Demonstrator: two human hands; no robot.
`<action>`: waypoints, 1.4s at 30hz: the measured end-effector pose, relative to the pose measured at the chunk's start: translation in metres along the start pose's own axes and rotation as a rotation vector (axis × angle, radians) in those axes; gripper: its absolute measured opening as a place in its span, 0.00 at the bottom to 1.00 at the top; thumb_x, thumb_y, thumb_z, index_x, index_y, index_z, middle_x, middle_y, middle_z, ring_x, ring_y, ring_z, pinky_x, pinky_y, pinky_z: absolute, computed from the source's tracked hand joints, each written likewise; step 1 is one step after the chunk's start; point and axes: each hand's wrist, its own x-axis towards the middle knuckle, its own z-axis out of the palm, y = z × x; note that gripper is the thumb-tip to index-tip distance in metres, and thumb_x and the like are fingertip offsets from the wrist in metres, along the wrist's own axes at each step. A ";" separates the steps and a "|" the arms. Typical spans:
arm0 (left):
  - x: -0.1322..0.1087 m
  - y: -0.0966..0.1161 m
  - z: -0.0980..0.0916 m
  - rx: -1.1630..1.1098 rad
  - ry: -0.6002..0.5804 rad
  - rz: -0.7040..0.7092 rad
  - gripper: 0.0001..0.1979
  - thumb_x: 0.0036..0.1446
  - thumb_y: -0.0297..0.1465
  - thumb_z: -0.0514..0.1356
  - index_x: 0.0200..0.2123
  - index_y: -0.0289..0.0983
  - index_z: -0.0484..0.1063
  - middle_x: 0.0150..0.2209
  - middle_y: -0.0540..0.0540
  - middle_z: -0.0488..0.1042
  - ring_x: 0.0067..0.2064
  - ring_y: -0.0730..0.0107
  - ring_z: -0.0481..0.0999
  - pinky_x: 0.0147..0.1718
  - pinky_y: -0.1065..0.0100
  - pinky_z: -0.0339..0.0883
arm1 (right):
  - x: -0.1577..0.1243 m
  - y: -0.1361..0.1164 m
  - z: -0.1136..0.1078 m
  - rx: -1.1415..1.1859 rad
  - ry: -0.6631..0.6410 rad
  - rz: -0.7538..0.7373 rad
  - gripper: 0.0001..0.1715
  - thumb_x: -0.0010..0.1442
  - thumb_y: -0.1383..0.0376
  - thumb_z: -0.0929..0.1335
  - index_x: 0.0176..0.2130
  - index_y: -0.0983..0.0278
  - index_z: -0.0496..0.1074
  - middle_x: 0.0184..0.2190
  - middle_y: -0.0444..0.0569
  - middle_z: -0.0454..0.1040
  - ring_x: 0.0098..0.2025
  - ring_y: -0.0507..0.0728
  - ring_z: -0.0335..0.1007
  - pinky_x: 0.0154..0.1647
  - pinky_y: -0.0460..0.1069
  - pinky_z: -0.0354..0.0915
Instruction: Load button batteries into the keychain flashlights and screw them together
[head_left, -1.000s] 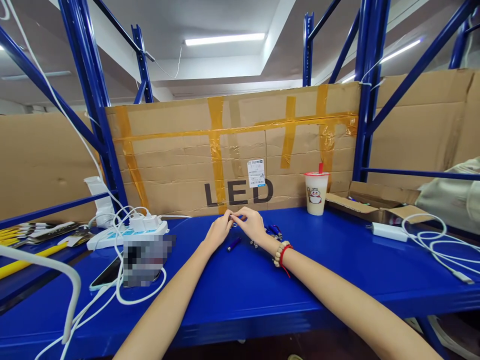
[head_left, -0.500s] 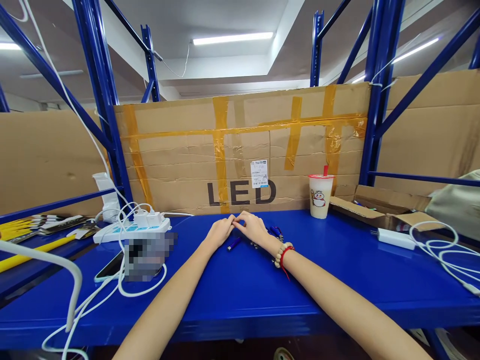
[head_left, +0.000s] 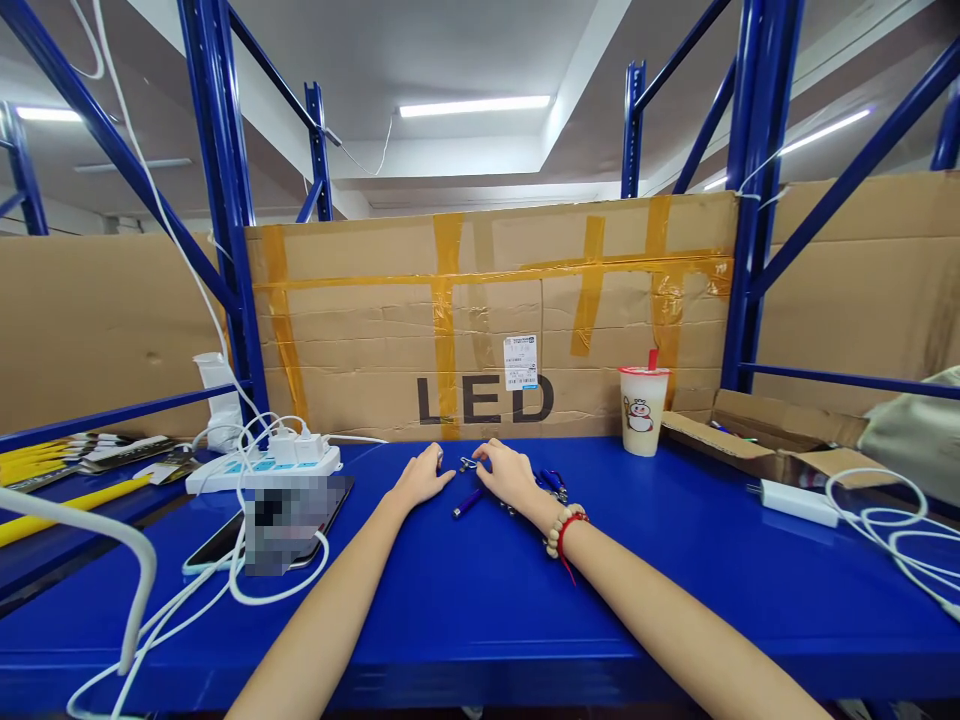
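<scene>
Blue tabletop: 1 purple stick between left hand and right hand

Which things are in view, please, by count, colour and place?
cylinder: one, blue, centre
metal pieces: several, silver, centre
small parts: several, blue, centre
shelf: one, blue, foreground
posts: several, blue, behind
cardboard: several, brown, behind
label: one, white, behind
cup: one, white, back right
open box: one, brown, right
adapter: one, white, right
fabric: one, pale, far right
power strip: one, white, left
devices: two, dark, left
cables: several, white, both sides
long items: several, yellow, left
lights: several, white, overhead
bracelet: one, beige-red, centre right
left hand: one, bare, centre
right hand: one, bare, centre
</scene>
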 end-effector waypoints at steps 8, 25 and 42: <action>0.005 0.011 0.014 -0.098 -0.013 0.085 0.10 0.60 0.30 0.55 0.44 0.32 0.66 0.41 0.44 0.69 0.41 0.67 0.70 0.42 0.59 0.66 | 0.000 0.001 0.004 -0.046 -0.053 -0.006 0.12 0.62 0.63 0.63 0.43 0.66 0.69 0.42 0.49 0.69 0.42 0.54 0.66 0.43 0.53 0.63; 0.017 0.024 0.031 -0.576 0.229 0.113 0.06 0.58 0.29 0.56 0.36 0.32 0.66 0.33 0.48 0.68 0.34 0.72 0.69 0.35 0.66 0.66 | 0.002 0.009 -0.002 -0.049 0.028 -0.100 0.13 0.61 0.67 0.62 0.45 0.60 0.71 0.41 0.46 0.69 0.38 0.51 0.68 0.32 0.44 0.57; 0.011 0.026 0.025 -0.865 0.083 -0.074 0.13 0.61 0.37 0.54 0.33 0.31 0.65 0.23 0.54 0.63 0.20 0.82 0.60 0.19 0.76 0.57 | 0.004 0.012 0.001 0.019 0.154 -0.109 0.08 0.60 0.64 0.65 0.37 0.63 0.73 0.39 0.45 0.69 0.33 0.49 0.68 0.27 0.43 0.54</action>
